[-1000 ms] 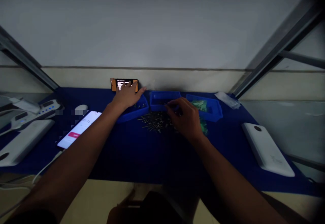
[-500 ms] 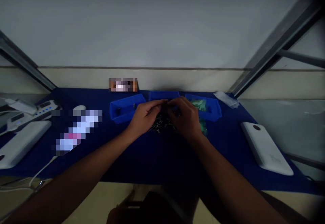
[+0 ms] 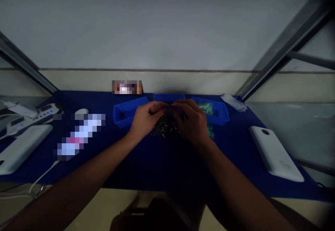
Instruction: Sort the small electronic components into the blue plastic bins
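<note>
- The left hand (image 3: 146, 117) and right hand (image 3: 193, 121) curl narrowly, fingertips close together; I cannot tell what they hold.
- Small metal pieces (image 3: 162, 130) lie heaped on the blue surface (image 3: 235, 145), below the hands.
- Blue trays (image 3: 125, 121) stand behind; one contains green packets (image 3: 205, 107).
- A pale wall (image 3: 162, 31) backs everything.

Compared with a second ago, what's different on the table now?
The left hand moved away from the phone at the back, going right and nearer the person, and is now close to the right hand by the pile of thin metal pieces. It's too dark to tell what either grip holds. The right hand, the phone and the right blue bin stayed about the same.
</note>
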### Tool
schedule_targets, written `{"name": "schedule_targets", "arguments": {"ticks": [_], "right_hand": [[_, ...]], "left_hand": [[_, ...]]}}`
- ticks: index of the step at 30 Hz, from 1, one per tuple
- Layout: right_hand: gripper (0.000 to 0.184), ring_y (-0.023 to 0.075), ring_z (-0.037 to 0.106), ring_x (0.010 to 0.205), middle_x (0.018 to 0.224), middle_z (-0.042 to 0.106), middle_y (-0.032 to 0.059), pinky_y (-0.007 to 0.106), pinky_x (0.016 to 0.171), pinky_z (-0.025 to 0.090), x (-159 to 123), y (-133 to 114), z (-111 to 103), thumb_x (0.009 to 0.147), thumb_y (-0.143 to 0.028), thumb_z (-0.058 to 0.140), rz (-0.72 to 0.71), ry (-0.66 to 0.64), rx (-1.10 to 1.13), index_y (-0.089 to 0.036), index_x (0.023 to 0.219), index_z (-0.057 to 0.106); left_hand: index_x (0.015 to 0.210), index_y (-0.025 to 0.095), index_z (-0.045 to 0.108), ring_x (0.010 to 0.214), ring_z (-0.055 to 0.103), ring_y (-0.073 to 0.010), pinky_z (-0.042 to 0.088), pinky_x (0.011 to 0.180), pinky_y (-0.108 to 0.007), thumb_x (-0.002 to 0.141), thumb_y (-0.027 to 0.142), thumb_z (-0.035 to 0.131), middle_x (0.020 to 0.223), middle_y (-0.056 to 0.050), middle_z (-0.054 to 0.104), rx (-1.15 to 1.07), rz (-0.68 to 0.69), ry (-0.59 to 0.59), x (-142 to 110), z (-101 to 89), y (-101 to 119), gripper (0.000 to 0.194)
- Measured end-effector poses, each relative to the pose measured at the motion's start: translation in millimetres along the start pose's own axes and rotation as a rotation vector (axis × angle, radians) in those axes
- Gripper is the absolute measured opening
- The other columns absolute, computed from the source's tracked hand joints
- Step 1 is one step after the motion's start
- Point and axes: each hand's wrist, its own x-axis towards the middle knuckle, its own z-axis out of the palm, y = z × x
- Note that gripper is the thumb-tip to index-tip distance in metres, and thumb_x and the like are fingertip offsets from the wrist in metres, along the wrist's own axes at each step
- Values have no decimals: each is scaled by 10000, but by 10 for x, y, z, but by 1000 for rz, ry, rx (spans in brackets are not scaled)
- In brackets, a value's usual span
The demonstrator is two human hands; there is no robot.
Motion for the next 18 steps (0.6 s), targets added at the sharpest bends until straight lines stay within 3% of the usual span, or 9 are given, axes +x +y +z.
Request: {"name": "schedule_targets", "arguments": {"ticks": [3, 7, 11, 15, 18], "right_hand": [[265, 245, 674, 1114, 1185, 749, 72, 447, 1000, 563, 11, -7, -19, 988, -123, 607, -34, -13, -16, -267, 1160, 748], [238, 246, 677, 1037, 1048, 772, 51, 422, 933, 569, 8, 26, -6, 978, -117, 614, -15, -76, -46, -255, 1116, 750], [177, 243, 706, 980, 1015, 783, 46, 407, 891, 573, -4, 52, 10, 960, -149, 657, 57, -95, -28, -247, 1074, 752], [260, 234, 721, 984, 1043, 782, 37, 381, 886, 575, -15, 53, 32, 900, -107, 674, 133, -144, 45, -247, 1113, 726], [399, 226, 717, 955, 1017, 773, 26, 368, 877, 574, -17, 49, 47, 877, -104, 672, 185, -150, 69, -256, 1246, 677]], "left_hand": [[1089, 234, 799, 1013, 792, -243, 643, 950, -426, 947, 321, 714, 1119, -66, 823, 134, 69, -32, -26, -10, -9, 186], [1160, 258, 773, 1015, 785, -224, 630, 973, -416, 935, 254, 717, 1140, -43, 817, 337, 171, -19, -43, -18, 15, 232], [1234, 252, 716, 1048, 786, -231, 631, 986, -425, 933, 272, 738, 1132, -51, 817, 293, 178, 11, -38, -25, 22, 302], [1241, 254, 722, 1071, 785, -237, 629, 1006, -434, 945, 292, 727, 1175, -59, 808, 276, 176, 17, -42, -24, 10, 299], [1311, 261, 689, 1088, 784, -236, 622, 1015, -415, 964, 324, 714, 1244, -67, 788, 232, 156, 3, -55, -1, 29, 354]]}}
